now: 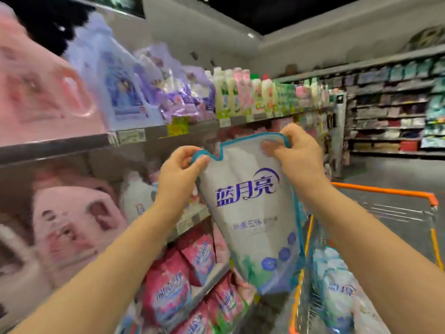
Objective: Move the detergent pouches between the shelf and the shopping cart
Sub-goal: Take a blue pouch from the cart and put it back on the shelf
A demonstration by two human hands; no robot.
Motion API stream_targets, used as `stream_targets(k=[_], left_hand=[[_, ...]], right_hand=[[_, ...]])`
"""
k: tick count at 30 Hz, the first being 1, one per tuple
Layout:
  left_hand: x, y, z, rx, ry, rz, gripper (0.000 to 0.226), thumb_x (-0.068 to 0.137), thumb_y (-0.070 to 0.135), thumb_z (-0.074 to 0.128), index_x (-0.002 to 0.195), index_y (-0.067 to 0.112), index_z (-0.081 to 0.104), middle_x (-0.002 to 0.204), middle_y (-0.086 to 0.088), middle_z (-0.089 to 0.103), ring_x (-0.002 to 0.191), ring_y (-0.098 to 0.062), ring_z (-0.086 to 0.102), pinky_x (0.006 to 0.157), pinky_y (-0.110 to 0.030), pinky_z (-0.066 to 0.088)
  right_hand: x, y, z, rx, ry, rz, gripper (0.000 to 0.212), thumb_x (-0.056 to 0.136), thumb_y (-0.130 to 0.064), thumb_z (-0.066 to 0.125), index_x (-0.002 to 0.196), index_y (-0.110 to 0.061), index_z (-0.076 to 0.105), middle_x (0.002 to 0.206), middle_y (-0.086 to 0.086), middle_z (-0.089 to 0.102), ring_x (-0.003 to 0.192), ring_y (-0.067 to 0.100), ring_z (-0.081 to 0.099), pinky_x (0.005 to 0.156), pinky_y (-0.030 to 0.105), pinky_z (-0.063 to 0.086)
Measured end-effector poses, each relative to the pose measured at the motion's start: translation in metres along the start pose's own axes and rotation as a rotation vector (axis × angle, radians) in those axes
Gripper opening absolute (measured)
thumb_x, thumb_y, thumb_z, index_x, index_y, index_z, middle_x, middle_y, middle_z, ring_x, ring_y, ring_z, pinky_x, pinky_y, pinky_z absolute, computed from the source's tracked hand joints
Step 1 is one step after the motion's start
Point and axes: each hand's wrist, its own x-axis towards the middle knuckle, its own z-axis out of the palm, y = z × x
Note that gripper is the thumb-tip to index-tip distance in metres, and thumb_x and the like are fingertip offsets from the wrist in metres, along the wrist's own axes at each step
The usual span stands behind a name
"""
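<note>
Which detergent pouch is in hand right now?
The white blue-edged pouch, its top corners pinched by left hand and right hand; the pink pouches sit on the shelf.

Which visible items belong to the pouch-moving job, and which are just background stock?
In the job: white pouch, gripped at its top corners by left hand and right hand; shopping cart; second pouch in the cart; shelf.
Just lying about: pink jugs; purple bags; upright bottles.
</note>
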Motion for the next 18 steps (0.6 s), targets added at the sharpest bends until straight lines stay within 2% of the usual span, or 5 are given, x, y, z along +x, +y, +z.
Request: stream_targets(k=[3, 6, 10, 14, 18], left_hand=[[-0.037, 0.029, -0.062, -0.030, 0.092, -0.046, 0.016, 0.086, 0.005, 0.059, 0.100, 0.013, 0.057, 0.083, 0.001, 0.065, 0.067, 0.000, 0.059, 0.058, -0.010, 0.046], [-0.080, 0.058, -0.113, -0.063, 0.141, -0.082, 0.014, 0.086, 0.002, 0.058, 0.095, 0.012, 0.057, 0.080, 0.003, 0.069, 0.067, -0.001, 0.064, 0.058, -0.013, 0.049], [-0.122, 0.089, -0.171, 0.004, 0.262, -0.115, 0.010, 0.085, 0.004, 0.060, 0.091, 0.011, 0.059, 0.083, -0.006, 0.071, 0.072, -0.015, 0.067, 0.065, -0.029, 0.055], [-0.154, 0.120, -0.225, 0.091, 0.362, -0.114, 0.007, 0.083, 0.001, 0.061, 0.086, 0.007, 0.059, 0.071, -0.002, 0.068, 0.056, -0.003, 0.064, 0.048, -0.017, 0.049], [-0.161, 0.150, -0.289, 0.208, 0.418, -0.111, 0.010, 0.080, 0.003, 0.066, 0.088, 0.010, 0.065, 0.082, -0.007, 0.072, 0.071, -0.015, 0.067, 0.068, -0.031, 0.055]], right_hand=[[-0.024, -0.047, 0.039, 0.124, -0.078, -0.024, 0.038, 0.080, -0.010, 0.068, 0.059, -0.023, 0.038, 0.045, -0.017, 0.044, 0.045, -0.001, 0.035, 0.049, 0.020, 0.027], [-0.053, -0.089, 0.065, 0.276, -0.160, -0.008, 0.035, 0.080, -0.009, 0.067, 0.060, -0.020, 0.040, 0.049, -0.014, 0.046, 0.051, 0.003, 0.038, 0.052, 0.024, 0.033], [-0.092, -0.132, 0.097, 0.423, -0.261, 0.023, 0.030, 0.080, -0.009, 0.067, 0.062, -0.020, 0.045, 0.055, -0.009, 0.050, 0.056, 0.011, 0.045, 0.056, 0.030, 0.039], [-0.128, -0.172, 0.132, 0.491, -0.350, 0.034, 0.024, 0.081, -0.010, 0.067, 0.066, -0.016, 0.049, 0.064, 0.001, 0.056, 0.062, 0.016, 0.050, 0.061, 0.035, 0.044], [-0.150, -0.216, 0.173, 0.593, -0.404, 0.090, 0.020, 0.082, -0.010, 0.067, 0.069, -0.016, 0.053, 0.067, 0.001, 0.059, 0.065, 0.016, 0.054, 0.064, 0.035, 0.048]])
